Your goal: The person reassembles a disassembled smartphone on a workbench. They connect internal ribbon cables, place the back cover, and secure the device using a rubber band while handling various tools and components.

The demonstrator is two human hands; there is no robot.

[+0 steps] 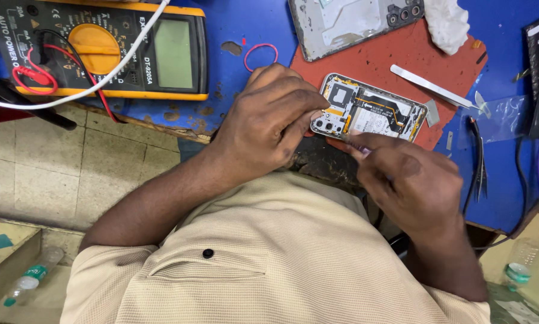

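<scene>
Opened phone (370, 113) (back cover off, innards showing) lies on red mat (401, 57) near worktop (251, 36) front edge. Left hand (266, 123), fingers clenched, presses phone's camera end. Right hand (410, 183) grasps thin tool (358, 147) at phone's near edge. Multimeter (101, 48) at worktop's left; metal spudger (431, 87), tweezers (478, 162) toward right edge.

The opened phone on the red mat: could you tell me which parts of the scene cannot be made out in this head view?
- Opened phone: its near-left corner is hidden by the left hand.
- Right hand: a thin tool shows only at the fingertips; its kind cannot be told.
- Back cover: cut off by the top edge.
- Multimeter: its top is cut off by the frame.
</scene>
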